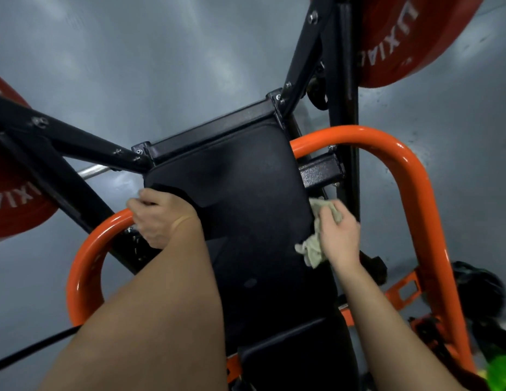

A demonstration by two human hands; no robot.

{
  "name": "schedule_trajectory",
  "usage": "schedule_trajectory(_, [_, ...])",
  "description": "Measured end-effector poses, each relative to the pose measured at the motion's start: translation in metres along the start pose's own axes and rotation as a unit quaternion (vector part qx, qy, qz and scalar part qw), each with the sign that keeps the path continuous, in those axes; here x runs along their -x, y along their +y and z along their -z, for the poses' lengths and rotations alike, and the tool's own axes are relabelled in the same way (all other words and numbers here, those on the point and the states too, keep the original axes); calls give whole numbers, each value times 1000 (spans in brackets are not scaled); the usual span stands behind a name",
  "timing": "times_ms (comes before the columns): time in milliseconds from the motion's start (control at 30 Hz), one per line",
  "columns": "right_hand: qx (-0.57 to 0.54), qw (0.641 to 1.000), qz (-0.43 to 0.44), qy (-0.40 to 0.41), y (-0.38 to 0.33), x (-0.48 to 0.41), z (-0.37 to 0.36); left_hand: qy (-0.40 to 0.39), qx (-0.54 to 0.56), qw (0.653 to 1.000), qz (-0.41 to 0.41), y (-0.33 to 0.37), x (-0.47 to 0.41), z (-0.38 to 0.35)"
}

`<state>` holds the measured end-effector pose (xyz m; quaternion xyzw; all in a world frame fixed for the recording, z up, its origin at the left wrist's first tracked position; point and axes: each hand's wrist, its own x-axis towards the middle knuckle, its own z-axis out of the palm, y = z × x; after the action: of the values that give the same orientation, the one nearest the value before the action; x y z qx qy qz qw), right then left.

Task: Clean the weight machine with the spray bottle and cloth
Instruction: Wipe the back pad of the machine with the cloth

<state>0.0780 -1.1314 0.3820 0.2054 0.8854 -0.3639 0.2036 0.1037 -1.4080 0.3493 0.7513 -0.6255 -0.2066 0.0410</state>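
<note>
Right hand (340,235) grasps cloth (313,251) on right edge of black pad (246,193), middle of frame. Left hand (158,217) curled at left edge; cannot tell what it grips. Orange bar (387,141) close beside.

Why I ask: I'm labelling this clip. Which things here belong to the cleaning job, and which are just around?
In the job:
- cloth, held by the right hand against the right edge of the black pad
- left hand, gripping the pad's left edge
- orange frame bar, part of the machine

Just around:
- red weight plate
- black cable
- green object, too blurred to name
</note>
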Motion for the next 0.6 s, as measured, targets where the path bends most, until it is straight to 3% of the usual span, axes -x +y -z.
schedule_trajectory(133, [22,998,-57,9,12,11,4,37,59,998,-7,1,10,10])
schedule_trajectory(433, [-101,982,123,99,-150,-31,-32,51,78,996,-13,3,12,13])
schedule_trajectory(500, [-70,976,197,59,-177,-25,-47,54,80,995,-18,2,12,12])
schedule_trajectory(600, [60,938,315,-131,-200,-5,-79,52,92,994,-17,2,13,13])
